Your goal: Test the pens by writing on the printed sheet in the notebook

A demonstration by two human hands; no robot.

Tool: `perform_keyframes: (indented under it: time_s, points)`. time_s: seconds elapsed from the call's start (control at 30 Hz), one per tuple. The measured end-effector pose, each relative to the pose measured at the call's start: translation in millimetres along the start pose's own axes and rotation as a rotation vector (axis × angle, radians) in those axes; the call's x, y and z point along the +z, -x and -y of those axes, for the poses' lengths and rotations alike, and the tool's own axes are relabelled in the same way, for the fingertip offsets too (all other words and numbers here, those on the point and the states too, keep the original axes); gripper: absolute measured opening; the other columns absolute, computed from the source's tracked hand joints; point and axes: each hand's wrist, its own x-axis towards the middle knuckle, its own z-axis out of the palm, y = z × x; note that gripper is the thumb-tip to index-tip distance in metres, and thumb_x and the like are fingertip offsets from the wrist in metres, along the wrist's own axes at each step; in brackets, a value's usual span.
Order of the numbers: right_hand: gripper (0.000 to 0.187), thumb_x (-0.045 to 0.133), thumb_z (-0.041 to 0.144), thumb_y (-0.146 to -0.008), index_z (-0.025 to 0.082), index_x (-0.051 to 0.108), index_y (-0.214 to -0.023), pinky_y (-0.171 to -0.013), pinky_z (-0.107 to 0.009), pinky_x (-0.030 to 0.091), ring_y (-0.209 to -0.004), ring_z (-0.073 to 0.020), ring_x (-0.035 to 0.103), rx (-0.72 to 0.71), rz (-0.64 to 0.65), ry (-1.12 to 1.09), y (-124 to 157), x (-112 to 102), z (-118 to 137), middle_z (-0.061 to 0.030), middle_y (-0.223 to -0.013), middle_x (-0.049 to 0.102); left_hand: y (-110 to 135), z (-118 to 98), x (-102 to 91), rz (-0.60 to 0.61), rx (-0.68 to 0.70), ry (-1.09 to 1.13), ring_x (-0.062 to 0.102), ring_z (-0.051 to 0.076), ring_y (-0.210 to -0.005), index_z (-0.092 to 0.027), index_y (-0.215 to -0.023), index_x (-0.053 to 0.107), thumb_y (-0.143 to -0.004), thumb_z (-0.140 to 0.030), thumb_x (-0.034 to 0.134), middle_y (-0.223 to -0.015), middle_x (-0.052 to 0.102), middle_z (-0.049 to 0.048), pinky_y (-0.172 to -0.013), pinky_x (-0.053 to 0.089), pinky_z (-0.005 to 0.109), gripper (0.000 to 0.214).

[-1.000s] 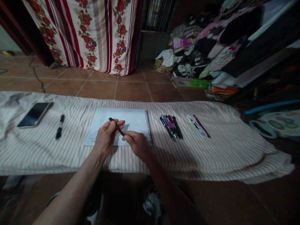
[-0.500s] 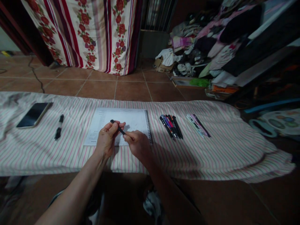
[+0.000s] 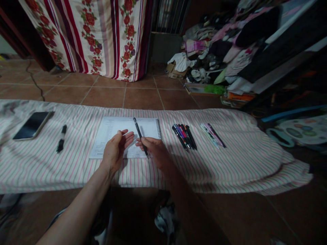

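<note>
A black pen [image 3: 139, 132] is pinched between the thumb and fingers of my right hand [image 3: 153, 148], its upper end tilted up and to the left. My left hand [image 3: 116, 148] holds nothing; its palm faces inward and its fingers are apart. Both hands are over a spiral notebook [image 3: 102, 139] with printed white pages, its coil on the right side. Just right of the notebook lies a bunch of pens [image 3: 184, 136], mostly black with some purple and red. Beyond it is a smaller group of pens [image 3: 213, 135] in pale and dark colours.
A striped cloth [image 3: 76, 170] covers the low surface. On its left lie a phone [image 3: 33, 126] and a black pen with a pale band [image 3: 61, 139]. Behind are tiled floor [image 3: 143, 97], a flowered curtain [image 3: 107, 41] and a heap of clothes [image 3: 201, 51].
My left hand has let go of the pen and its fingers have opened. My right hand now holds the pen alone, turned steeper and a little to the right.
</note>
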Motion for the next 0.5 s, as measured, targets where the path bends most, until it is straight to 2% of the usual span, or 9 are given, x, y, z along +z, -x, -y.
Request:
perform_keyframes:
  time_s: [0.07, 0.17, 0.33, 0.47, 0.5]
  points:
    - [0.037, 0.06, 0.045, -0.075, 0.014, 0.071, -0.091, -0.068, -0.025, 0.043, -0.071, -0.0128, 0.059, 0.04, 0.003, -0.136, -1.5, -7.6, -0.6, -0.0039, -0.078, 0.067, 0.6, 0.8, 0.4, -0.025, -0.043, -0.038, 0.068, 0.017, -0.08, -0.008, -0.091, 0.062, -0.088, -0.019, 0.048, -0.087, 0.07, 0.0144, -0.08, 0.053, 0.029, 0.018]
    - [0.039, 0.062, 0.046, -0.073, 0.014, 0.071, -0.092, -0.062, -0.023, 0.04, -0.063, -0.0102, 0.054, 0.07, -0.031, -0.186, -2.4, -17.8, -0.4, -0.0008, -0.071, 0.061, 3.4, 1.7, 1.0, -0.014, -0.04, -0.099, 0.068, 0.015, -0.072, -0.007, -0.091, 0.062, -0.084, -0.012, 0.049, -0.082, 0.07, 0.0131, -0.07, 0.055, 0.024, 0.016]
    - [0.035, 0.062, 0.045, -0.07, 0.013, 0.071, -0.084, -0.057, -0.022, 0.037, -0.061, -0.0103, 0.051, 0.053, -0.183, 0.003, -4.3, -38.7, 1.5, 0.0002, -0.068, 0.06, 7.9, 0.6, 2.4, -0.025, -0.06, -0.133, 0.067, 0.014, -0.065, -0.006, -0.089, 0.063, -0.082, -0.008, 0.05, -0.075, 0.07, 0.0114, -0.061, 0.055, 0.02, 0.015]
    - [0.031, 0.063, 0.043, -0.066, 0.013, 0.069, -0.073, -0.059, -0.024, 0.039, -0.061, -0.0115, 0.052, -0.064, -0.333, 0.119, -10.4, -68.1, 1.4, 0.0003, -0.065, 0.061, 8.8, 0.2, 2.8, -0.041, -0.069, -0.136, 0.067, 0.013, -0.062, -0.006, -0.087, 0.063, -0.081, -0.005, 0.05, -0.071, 0.069, 0.0101, -0.058, 0.055, 0.018, 0.015]
    - [0.031, 0.064, 0.043, -0.063, 0.013, 0.069, -0.071, -0.059, -0.024, 0.04, -0.061, -0.0121, 0.053, -0.087, -0.405, 0.141, -11.6, -77.2, 1.4, 0.0001, -0.063, 0.061, 8.7, 0.4, 2.7, -0.046, -0.071, -0.137, 0.067, 0.013, -0.061, -0.006, -0.087, 0.063, -0.08, -0.004, 0.05, -0.071, 0.069, 0.0097, -0.057, 0.055, 0.018, 0.014]
